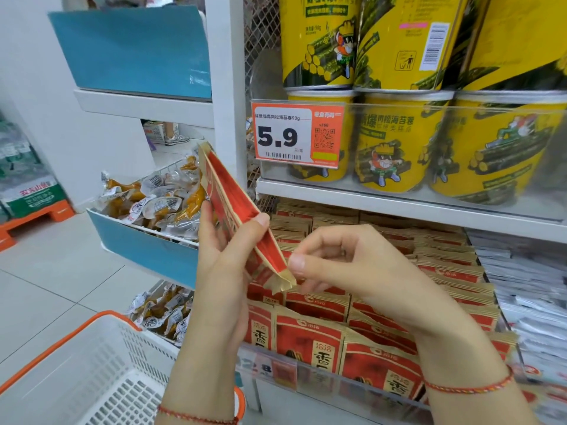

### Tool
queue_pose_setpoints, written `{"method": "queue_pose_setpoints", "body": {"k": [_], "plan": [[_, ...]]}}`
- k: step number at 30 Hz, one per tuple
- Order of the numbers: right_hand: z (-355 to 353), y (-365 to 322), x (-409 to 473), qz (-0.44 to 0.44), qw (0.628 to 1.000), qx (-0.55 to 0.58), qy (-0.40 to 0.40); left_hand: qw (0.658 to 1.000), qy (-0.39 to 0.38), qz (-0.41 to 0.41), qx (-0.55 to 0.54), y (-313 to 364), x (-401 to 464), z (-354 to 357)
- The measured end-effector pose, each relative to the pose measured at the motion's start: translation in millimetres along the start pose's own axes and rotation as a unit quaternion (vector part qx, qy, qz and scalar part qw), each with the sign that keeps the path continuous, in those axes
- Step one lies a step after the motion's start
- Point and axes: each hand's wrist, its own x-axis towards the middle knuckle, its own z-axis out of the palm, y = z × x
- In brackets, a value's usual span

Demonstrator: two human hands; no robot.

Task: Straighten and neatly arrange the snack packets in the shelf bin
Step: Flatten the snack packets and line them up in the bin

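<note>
My left hand (225,259) grips a stack of several red and tan snack packets (237,210), held edge-on and tilted above the shelf bin. My right hand (346,265) is beside the stack's lower corner, fingers curled, thumb and fingertips touching the tan packet ends. Below both hands the shelf bin (322,377) holds rows of the same red packets (310,338), standing upright behind a clear front lip. Some rows farther back lean unevenly.
Yellow snack tubs (399,139) fill the shelf above, with a 5.9 price tag (297,134). A blue bin of clear-wrapped snacks (153,204) hangs at left. A white and orange shopping basket (92,372) sits bottom left. White packets (537,286) lie at right.
</note>
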Motion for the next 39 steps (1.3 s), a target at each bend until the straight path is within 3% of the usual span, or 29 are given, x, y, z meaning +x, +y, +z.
{"method": "queue_pose_setpoints", "body": {"k": [12,20,26,31,35,37,39], "plan": [[1,8,4,-0.013,1.000,-0.012,0.015,0.999,0.019,0.036,0.020,-4,1,1],[5,10,6,-0.023,0.997,-0.028,0.065,0.994,0.087,0.055,0.046,-3,-2,9],[2,14,12,-0.027,0.985,0.041,0.167,0.996,0.049,0.059,-0.052,4,-2,6],[1,15,13,0.051,0.983,0.096,0.146,0.996,-0.021,0.051,-0.069,13,-7,5],[6,17,13,0.071,0.992,0.003,0.100,0.997,-0.034,0.063,0.009,11,-11,6],[8,21,13,0.059,0.983,-0.120,0.123,0.996,-0.007,0.078,0.050,9,-11,5],[8,22,12,0.022,0.969,-0.168,0.180,0.987,0.010,0.114,0.116,10,-11,2]]}}
